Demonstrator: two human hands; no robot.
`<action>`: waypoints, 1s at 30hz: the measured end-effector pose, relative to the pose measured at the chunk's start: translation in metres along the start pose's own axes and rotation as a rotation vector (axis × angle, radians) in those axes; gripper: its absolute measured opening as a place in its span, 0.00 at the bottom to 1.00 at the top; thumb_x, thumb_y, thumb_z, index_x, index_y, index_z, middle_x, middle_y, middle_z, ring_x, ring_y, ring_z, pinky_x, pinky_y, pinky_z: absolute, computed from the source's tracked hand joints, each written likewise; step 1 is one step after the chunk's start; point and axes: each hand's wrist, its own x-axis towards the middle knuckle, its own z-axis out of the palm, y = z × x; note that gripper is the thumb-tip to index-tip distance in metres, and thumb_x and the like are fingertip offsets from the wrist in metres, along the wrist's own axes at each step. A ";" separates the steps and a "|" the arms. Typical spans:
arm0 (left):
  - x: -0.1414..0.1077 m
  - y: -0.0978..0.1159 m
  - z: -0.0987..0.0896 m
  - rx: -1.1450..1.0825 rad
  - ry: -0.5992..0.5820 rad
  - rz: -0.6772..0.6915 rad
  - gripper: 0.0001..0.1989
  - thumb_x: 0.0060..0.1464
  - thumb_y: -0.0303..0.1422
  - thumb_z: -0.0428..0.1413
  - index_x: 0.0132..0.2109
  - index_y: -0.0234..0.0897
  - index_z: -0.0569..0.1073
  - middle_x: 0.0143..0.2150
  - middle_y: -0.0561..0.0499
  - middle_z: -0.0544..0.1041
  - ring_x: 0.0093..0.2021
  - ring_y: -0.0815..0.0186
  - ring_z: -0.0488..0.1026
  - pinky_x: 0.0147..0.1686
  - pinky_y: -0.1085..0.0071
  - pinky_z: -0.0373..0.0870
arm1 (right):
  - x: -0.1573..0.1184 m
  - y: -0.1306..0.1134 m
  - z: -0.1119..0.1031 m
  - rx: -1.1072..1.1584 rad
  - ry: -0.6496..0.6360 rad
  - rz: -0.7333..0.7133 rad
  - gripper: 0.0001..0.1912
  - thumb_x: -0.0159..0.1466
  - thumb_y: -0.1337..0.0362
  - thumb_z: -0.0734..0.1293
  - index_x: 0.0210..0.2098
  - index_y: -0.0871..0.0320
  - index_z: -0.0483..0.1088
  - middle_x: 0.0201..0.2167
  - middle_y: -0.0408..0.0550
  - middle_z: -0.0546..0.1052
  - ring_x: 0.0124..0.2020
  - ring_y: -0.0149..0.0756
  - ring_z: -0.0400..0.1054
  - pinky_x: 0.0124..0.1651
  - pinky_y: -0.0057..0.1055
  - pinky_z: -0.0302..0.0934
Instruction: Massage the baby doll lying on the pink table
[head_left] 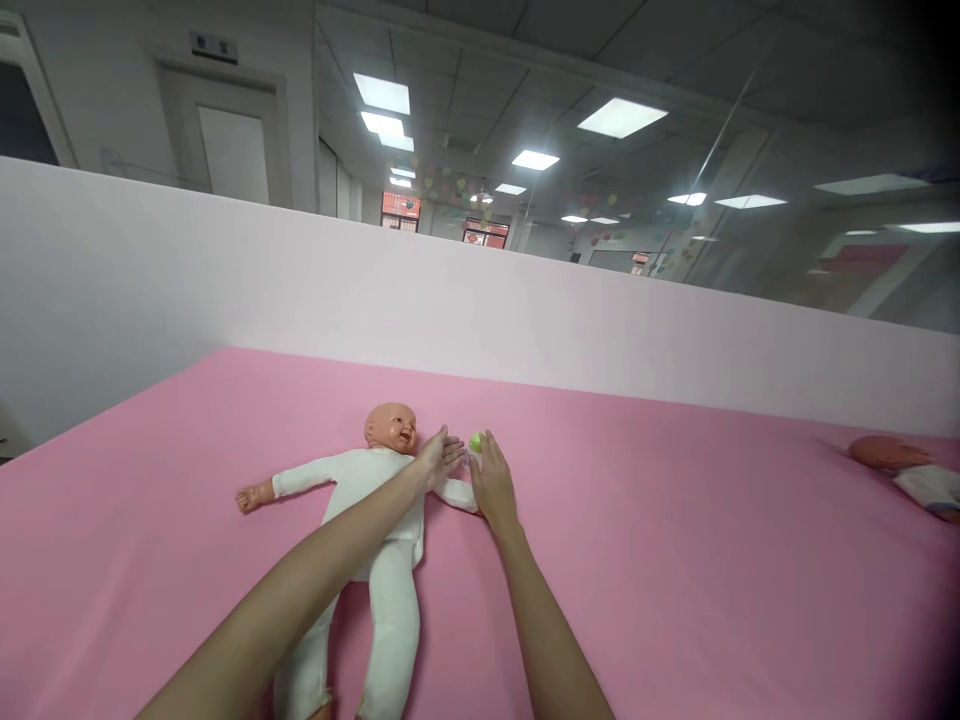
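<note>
The left hand (439,458) is stretched flat and empty over the shoulder of the baby doll (367,530) lying face up on the pink sheet (675,560), while a small green object (475,441) is touched, not yet gripped, by the right hand (491,485).

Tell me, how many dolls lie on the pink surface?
2: one doll in white lies under the hands, one doll at the right edge, partly cut off.
</note>
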 end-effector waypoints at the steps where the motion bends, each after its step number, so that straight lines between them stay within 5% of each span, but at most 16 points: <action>1: 0.002 -0.001 0.001 -0.002 -0.009 -0.003 0.28 0.68 0.50 0.50 0.63 0.32 0.71 0.64 0.28 0.72 0.59 0.55 0.78 0.58 0.65 0.75 | 0.001 0.001 0.002 0.013 -0.015 0.001 0.31 0.76 0.53 0.51 0.69 0.66 0.62 0.72 0.64 0.62 0.73 0.51 0.56 0.70 0.56 0.57; 8: -0.007 0.002 0.001 -0.005 -0.056 -0.007 0.29 0.70 0.48 0.45 0.66 0.33 0.69 0.68 0.30 0.69 0.65 0.56 0.73 0.60 0.66 0.72 | 0.004 -0.008 -0.007 0.084 -0.022 0.025 0.34 0.77 0.48 0.49 0.71 0.66 0.60 0.72 0.65 0.60 0.74 0.53 0.54 0.71 0.60 0.53; 12: -0.032 0.010 0.004 0.049 -0.201 0.040 0.35 0.70 0.53 0.41 0.67 0.30 0.67 0.68 0.30 0.69 0.65 0.51 0.72 0.62 0.56 0.72 | -0.006 -0.062 -0.016 0.219 0.014 0.025 0.40 0.75 0.42 0.49 0.76 0.63 0.49 0.75 0.61 0.55 0.76 0.50 0.47 0.74 0.55 0.49; 15: -0.058 0.010 0.010 0.110 -0.262 0.108 0.36 0.66 0.59 0.44 0.68 0.40 0.69 0.70 0.34 0.68 0.67 0.48 0.69 0.63 0.50 0.70 | -0.016 -0.123 -0.017 0.294 0.014 -0.056 0.45 0.73 0.36 0.46 0.77 0.62 0.43 0.77 0.59 0.48 0.79 0.52 0.34 0.76 0.59 0.41; 17: -0.078 0.007 0.010 0.120 -0.253 0.143 0.34 0.65 0.60 0.46 0.67 0.45 0.69 0.71 0.38 0.67 0.70 0.49 0.66 0.63 0.50 0.69 | -0.014 -0.155 -0.019 0.336 0.023 -0.110 0.49 0.71 0.33 0.44 0.78 0.61 0.40 0.78 0.58 0.46 0.79 0.51 0.34 0.76 0.58 0.38; 21: -0.125 0.010 -0.005 0.057 -0.278 0.165 0.37 0.64 0.61 0.43 0.67 0.43 0.70 0.72 0.41 0.66 0.73 0.49 0.60 0.68 0.53 0.64 | 0.006 -0.177 -0.026 0.389 -0.019 -0.096 0.45 0.72 0.35 0.45 0.77 0.56 0.48 0.77 0.53 0.51 0.78 0.48 0.37 0.77 0.55 0.36; 24: -0.152 0.022 -0.019 -0.107 -0.363 0.244 0.36 0.67 0.58 0.42 0.70 0.39 0.67 0.74 0.41 0.64 0.75 0.50 0.55 0.72 0.53 0.57 | 0.006 -0.186 -0.025 0.413 -0.045 0.000 0.38 0.76 0.42 0.49 0.77 0.55 0.43 0.78 0.51 0.47 0.79 0.45 0.34 0.76 0.55 0.42; 28: -0.166 0.029 -0.027 -0.293 -0.324 0.404 0.35 0.69 0.54 0.43 0.74 0.41 0.61 0.76 0.46 0.59 0.78 0.54 0.47 0.74 0.56 0.49 | -0.022 -0.225 -0.022 0.340 -0.024 -0.248 0.40 0.76 0.46 0.51 0.78 0.61 0.35 0.79 0.55 0.39 0.79 0.50 0.31 0.76 0.59 0.39; 30: -0.171 0.024 -0.028 -0.313 -0.284 0.459 0.36 0.68 0.56 0.42 0.75 0.44 0.59 0.77 0.50 0.58 0.78 0.56 0.44 0.75 0.58 0.47 | -0.026 -0.242 -0.026 0.289 -0.036 -0.388 0.44 0.73 0.41 0.55 0.78 0.62 0.41 0.78 0.57 0.45 0.78 0.53 0.36 0.77 0.59 0.38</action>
